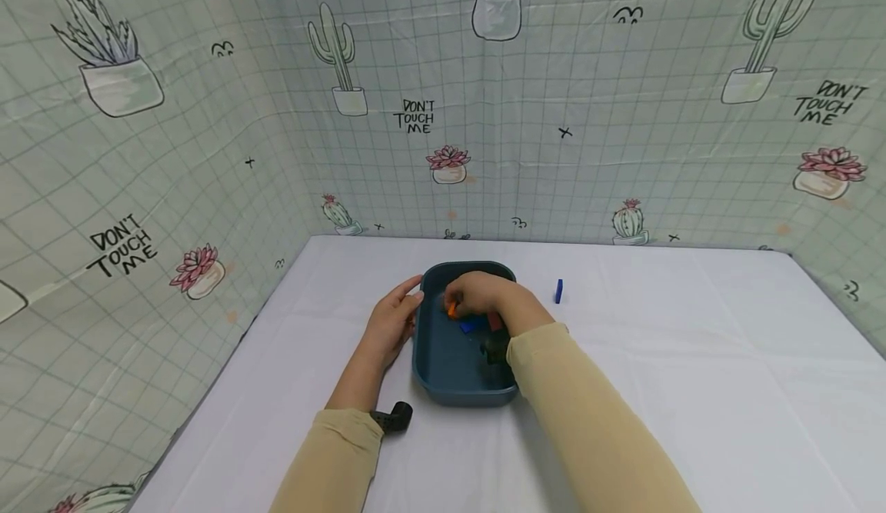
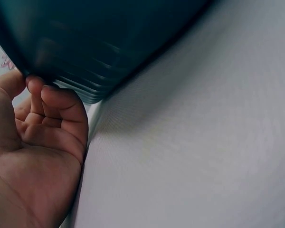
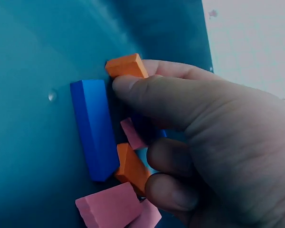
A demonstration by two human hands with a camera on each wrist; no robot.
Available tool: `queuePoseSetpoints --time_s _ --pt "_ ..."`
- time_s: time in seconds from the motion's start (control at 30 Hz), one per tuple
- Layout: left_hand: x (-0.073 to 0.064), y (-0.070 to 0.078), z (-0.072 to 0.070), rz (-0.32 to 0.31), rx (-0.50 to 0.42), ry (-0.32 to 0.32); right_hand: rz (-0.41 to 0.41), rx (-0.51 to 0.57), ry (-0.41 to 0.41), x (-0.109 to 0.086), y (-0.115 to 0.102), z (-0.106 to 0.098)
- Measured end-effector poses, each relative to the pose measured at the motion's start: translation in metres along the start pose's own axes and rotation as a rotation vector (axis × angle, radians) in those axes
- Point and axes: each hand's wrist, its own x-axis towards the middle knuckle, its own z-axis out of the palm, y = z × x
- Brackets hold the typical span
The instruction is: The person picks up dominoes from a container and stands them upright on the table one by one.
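Observation:
A dark teal plastic bin (image 1: 465, 399) stands on the white table. My left hand (image 1: 391, 322) holds its left side, thumb at the rim and fingers bent against the outer wall in the left wrist view. Inside the bin, my right hand (image 3: 218, 118) pinches an orange block (image 3: 126, 65) between thumb and forefinger. Just below the thumb, in the right wrist view, lie a long blue block (image 3: 94, 133), another orange block (image 3: 131, 167) and a pink block (image 3: 109, 207). A second blue piece is partly hidden beneath the hand.
A narrow blue block (image 1: 558, 291) is on the table to the right of the bin. Patterned cloth (image 1: 540, 128) hangs behind the table and along its left side. Black cameras sit on both wrists.

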Motion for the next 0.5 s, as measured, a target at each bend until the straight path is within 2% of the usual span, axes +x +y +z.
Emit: queuePoseSetpoints --time_s 0.2,0.5 --pt "-0.0005 0.0006 0.0019 0.011 -0.009 -0.008 0.006 0.014 0.061 -0.0016 0.0022 -0.0017" --pt "-0.0016 0.0002 0.0011 -0.005 0.007 -0.001 0.015 0.250 0.226 -0.0024 0.0042 -0.0016"
